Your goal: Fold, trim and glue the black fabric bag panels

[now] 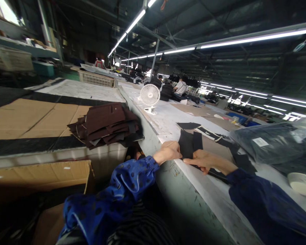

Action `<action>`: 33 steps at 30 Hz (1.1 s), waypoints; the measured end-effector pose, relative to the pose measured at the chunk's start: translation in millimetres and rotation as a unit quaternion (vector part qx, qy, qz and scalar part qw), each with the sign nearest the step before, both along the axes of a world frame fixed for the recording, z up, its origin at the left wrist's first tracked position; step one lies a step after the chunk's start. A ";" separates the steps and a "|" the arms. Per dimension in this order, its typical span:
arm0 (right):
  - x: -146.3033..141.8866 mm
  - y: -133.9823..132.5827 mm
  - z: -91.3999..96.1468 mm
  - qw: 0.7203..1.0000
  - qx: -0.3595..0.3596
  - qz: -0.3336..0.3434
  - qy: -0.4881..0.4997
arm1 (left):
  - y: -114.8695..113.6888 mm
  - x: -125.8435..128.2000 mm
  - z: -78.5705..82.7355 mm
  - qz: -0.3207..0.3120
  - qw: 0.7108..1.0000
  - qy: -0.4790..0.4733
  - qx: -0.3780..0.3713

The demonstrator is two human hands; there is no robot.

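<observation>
I see the white table [165, 126], a plastic bag [283, 136] crowding its right side, open room towards the fan [150, 95]. The dark cloth [186, 143] lies by the near edge, corner pinched in the left hand [168, 151]; the right hand [206, 160] points a forefinger alongside, its grip unclear.

Left hand [169, 151], right hand [205, 160]: fingers [190, 161] at dark fabric [186, 141]; brown fabric stack [105, 122] leftward, white fan [150, 95] beyond.

Garment workshop | cut cloth [186, 143] | long worktable [165, 117] | strip lights [255, 38] (rows overhead)
</observation>
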State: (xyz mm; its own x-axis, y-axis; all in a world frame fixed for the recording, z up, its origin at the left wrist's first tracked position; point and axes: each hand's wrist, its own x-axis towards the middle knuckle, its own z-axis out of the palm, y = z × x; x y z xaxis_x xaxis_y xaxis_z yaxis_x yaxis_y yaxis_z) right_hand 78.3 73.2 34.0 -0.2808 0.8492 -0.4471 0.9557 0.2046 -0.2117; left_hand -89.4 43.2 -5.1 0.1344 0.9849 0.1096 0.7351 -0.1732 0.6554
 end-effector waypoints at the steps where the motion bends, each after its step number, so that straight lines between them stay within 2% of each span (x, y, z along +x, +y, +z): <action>1: 0.1 -2.0 1.1 1.000 0.003 0.004 0.004 | -1.3 0.7 -1.0 0.004 1.000 0.007 0.014; 4: -0.2 -10.6 3.8 0.999 0.030 0.017 0.018 | -4.8 1.2 -6.3 -0.003 0.998 0.008 0.070; 8: 1.6 -20.5 3.4 0.996 0.074 0.030 0.046 | -5.8 -3.9 -19.0 -0.063 0.989 -0.006 0.131; 11: 9.4 -24.4 7.7 0.990 0.028 0.028 0.134 | -10.5 -15.2 -30.3 -0.095 0.982 -0.025 0.165; 13: 18.4 -25.2 16.0 0.977 -0.036 0.011 0.210 | -18.3 -26.2 -38.5 -0.112 0.976 -0.041 0.183; 15: 28.2 -25.0 27.3 0.962 -0.065 0.006 0.265 | -28.3 -36.5 -47.5 -0.129 0.970 -0.059 0.198; 18: 37.0 -26.5 43.5 0.949 -0.026 0.042 0.312 | -39.9 -42.7 -60.7 -0.131 0.961 -0.084 0.228; 21: 31.7 -34.8 50.4 0.955 0.035 0.078 0.286 | -40.3 -35.4 -65.4 -0.094 0.954 -0.121 0.259; 24: 19.3 -48.6 47.7 0.966 0.122 0.133 0.184 | -33.1 -24.4 -52.0 -0.069 0.943 -0.188 0.267; 27: 15.5 -60.7 45.2 0.945 0.256 0.192 0.067 | -30.1 -20.8 -22.1 -0.036 0.930 -0.234 0.283; 30: 22.8 -66.3 52.0 0.921 0.343 0.187 0.008 | -35.5 -26.1 9.5 0.011 0.905 -0.276 0.325; 33: 28.8 -66.9 64.9 0.902 0.395 0.175 -0.004 | -42.4 -35.4 29.8 0.038 0.878 -0.334 0.342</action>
